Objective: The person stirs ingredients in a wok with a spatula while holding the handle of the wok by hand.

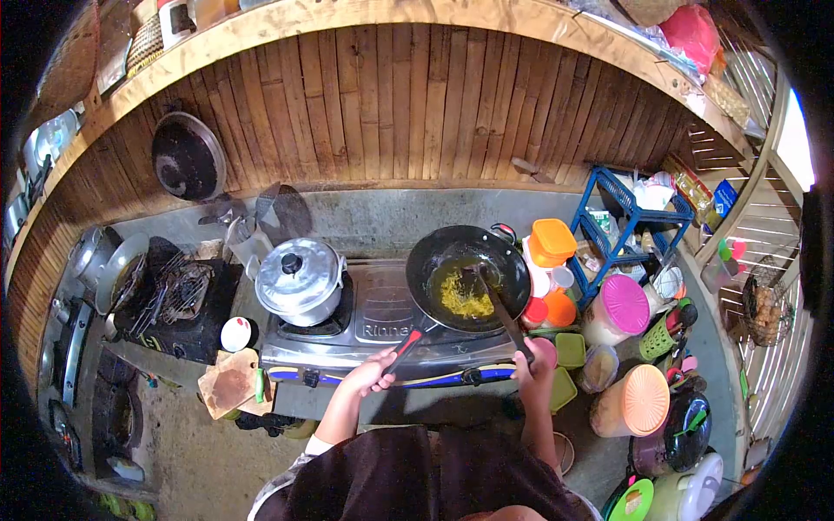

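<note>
A black wok (426, 276) sits over the right burner of the gas stove (382, 300), with yellow chopped food (460, 300) in oil at its bottom. My left hand (372, 373) is closed around the wok's black and red handle (405, 349). In my right hand (532, 369) is the dark handle of a spatula (506, 319), its far end down in the wok among the yellow food. The spatula's blade is partly hidden by the food.
Left of the wok, a lidded aluminium pot (300, 282) stands on the other burner. A cutting board (230, 382) with a green-handled knife (259, 385) lies by the stove's left front. Containers, among them an orange-lidded tub (643, 399), and a blue rack (599, 230) crowd the right side.
</note>
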`<move>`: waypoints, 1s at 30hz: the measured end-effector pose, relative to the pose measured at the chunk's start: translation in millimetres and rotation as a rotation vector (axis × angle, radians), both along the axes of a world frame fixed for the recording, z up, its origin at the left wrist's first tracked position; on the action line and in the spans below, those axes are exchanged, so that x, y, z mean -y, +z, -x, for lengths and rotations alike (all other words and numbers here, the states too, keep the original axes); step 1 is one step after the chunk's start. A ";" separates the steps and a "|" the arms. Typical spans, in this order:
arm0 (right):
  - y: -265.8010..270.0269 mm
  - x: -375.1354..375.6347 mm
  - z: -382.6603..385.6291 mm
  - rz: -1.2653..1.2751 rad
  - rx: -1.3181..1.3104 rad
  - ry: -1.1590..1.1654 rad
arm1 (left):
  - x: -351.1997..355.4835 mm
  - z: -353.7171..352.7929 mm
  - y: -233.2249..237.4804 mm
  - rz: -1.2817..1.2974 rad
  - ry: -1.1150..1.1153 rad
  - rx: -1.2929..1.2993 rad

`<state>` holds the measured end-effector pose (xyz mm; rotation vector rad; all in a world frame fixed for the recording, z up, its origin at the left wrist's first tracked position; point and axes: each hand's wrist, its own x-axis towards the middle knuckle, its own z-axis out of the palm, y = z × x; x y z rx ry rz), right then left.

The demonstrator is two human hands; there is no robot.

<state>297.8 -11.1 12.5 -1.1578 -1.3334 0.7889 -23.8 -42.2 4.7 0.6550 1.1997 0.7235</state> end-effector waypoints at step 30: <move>66.0 40.7 -36.0 -0.112 0.120 -0.275 | -0.9 1.0 -4.7 -0.024 -0.001 0.023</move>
